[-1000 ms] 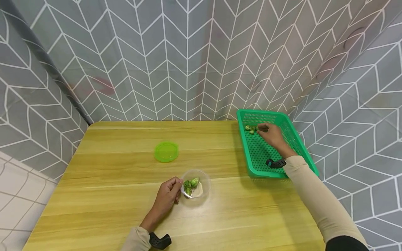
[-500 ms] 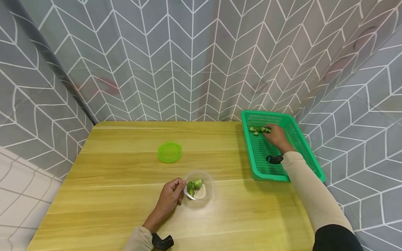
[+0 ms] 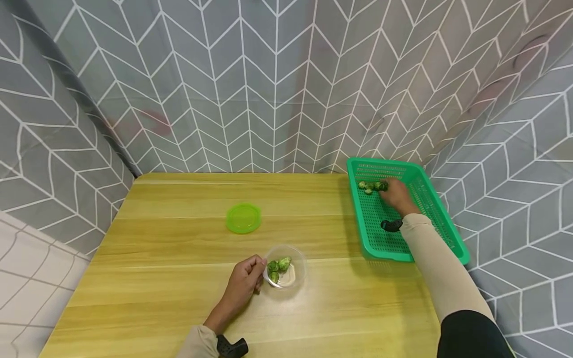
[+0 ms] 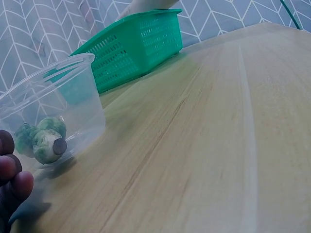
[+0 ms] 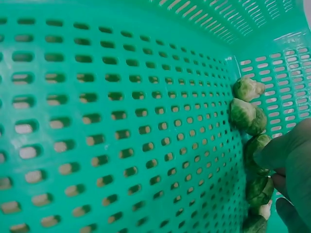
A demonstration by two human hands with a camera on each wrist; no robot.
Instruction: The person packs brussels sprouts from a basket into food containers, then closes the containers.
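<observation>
Pinched at its left rim by my left hand [image 3: 243,279], a clear round plastic container [image 3: 298,258] stands on the table. Several Brussels sprouts [image 3: 284,263] lie inside it; the left wrist view shows the container's side and my curled fingers [image 4: 20,185]. My right hand [image 3: 396,194] is down in the green plastic basket [image 3: 371,238], at its far end. There its thumb and fingers close around a Brussels sprout [image 5: 260,189], partly hidden by the hand. More Brussels sprouts [image 5: 248,115] sit in a row along the basket's end wall.
A green translucent lid [image 3: 243,218] lies on the wooden table [image 3: 156,258], behind and left of the container. Patterned grey curtains [image 3: 250,89] hang at the table's back and sides. Raised walls surround the basket's perforated floor [image 5: 121,121].
My right hand has lowered onto the sprouts at the basket's far end and its fingers have closed in on one. The left hand keeps its hold on the container.
</observation>
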